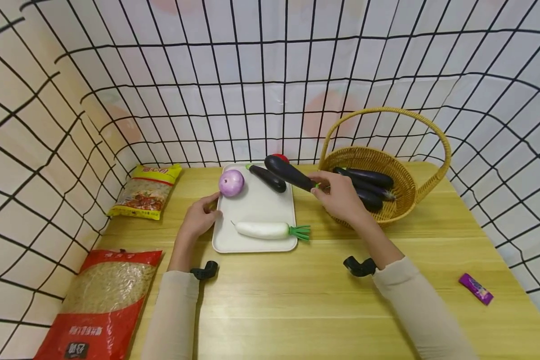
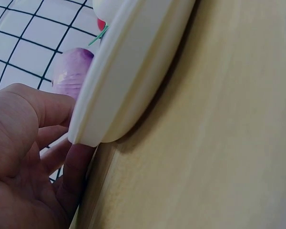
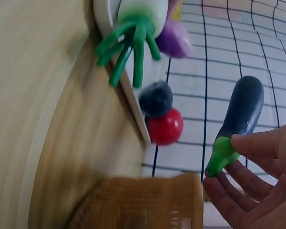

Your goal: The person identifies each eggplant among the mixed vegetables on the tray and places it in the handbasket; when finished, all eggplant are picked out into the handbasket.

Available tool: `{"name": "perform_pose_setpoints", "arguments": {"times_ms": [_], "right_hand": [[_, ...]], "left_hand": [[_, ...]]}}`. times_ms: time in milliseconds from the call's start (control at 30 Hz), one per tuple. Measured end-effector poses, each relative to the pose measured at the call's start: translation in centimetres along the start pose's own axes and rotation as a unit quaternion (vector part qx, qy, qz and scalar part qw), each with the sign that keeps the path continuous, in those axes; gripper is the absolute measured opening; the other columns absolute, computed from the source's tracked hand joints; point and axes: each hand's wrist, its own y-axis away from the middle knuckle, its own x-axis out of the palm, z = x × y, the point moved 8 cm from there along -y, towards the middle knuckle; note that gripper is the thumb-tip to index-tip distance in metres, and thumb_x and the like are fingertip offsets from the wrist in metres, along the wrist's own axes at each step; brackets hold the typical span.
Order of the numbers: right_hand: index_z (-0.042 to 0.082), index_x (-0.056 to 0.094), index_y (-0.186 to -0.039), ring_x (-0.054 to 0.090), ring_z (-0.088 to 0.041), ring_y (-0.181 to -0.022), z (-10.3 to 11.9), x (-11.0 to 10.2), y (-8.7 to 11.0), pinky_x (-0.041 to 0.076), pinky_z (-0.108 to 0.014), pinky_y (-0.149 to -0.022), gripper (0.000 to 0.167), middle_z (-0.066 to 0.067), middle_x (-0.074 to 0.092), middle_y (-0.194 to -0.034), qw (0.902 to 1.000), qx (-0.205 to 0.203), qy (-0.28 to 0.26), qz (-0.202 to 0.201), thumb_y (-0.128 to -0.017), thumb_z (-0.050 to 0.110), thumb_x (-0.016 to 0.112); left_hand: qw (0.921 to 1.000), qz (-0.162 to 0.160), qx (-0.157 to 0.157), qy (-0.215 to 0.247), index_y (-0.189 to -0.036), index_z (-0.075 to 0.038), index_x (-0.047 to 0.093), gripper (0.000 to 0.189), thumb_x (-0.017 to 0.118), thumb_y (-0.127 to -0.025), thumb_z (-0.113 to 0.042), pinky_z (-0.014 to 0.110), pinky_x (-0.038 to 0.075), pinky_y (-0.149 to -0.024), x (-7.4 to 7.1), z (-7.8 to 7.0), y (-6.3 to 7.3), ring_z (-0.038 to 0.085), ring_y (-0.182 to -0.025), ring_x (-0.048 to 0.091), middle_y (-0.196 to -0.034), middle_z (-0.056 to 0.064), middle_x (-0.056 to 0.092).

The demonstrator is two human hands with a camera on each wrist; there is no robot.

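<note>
My right hand (image 1: 339, 195) pinches an eggplant (image 1: 290, 172) by its green stem end, held raised over the tray's right side; the right wrist view shows thumb and fingers round the green cap (image 3: 224, 152). The left hand (image 1: 201, 216) grips the left rim of the white tray (image 1: 256, 207), its thumb and fingers at the edge in the left wrist view. On that tray are a purple onion (image 1: 231, 183), a second eggplant (image 1: 267, 178) and a white radish (image 1: 263, 230) with green leaves overhanging the right rim. A red round thing (image 3: 165, 126) is partly hidden behind the eggplants.
A wicker basket (image 1: 407, 172) with a tall handle stands at the right, several eggplants (image 1: 371, 177) inside. Two food bags, one yellow (image 1: 146, 192) and one red (image 1: 103, 300), lie at the left. A small purple packet (image 1: 476, 289) is at the right. Gridded cloth walls surround the table.
</note>
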Motion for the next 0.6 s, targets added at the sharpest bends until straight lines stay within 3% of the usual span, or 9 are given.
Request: {"name": "perform_pose_setpoints", "arguments": {"times_ms": [600], "right_hand": [[0.01,0.06,-0.139,0.061,-0.041,-0.118,-6.5,-6.0,4.2,0.05,-0.057,-0.098,0.035,-0.022,0.064,-0.134,0.9981,0.037,0.048,-0.006,-0.104,0.013,0.059]], "left_hand": [[1.0,0.003,-0.002,0.006,-0.156,-0.024,0.047,0.067,0.064,-0.092,-0.017,0.037,0.045,-0.086,0.1,-0.1,0.1,0.03,-0.108,0.05,-0.155,0.014,0.05]]}}
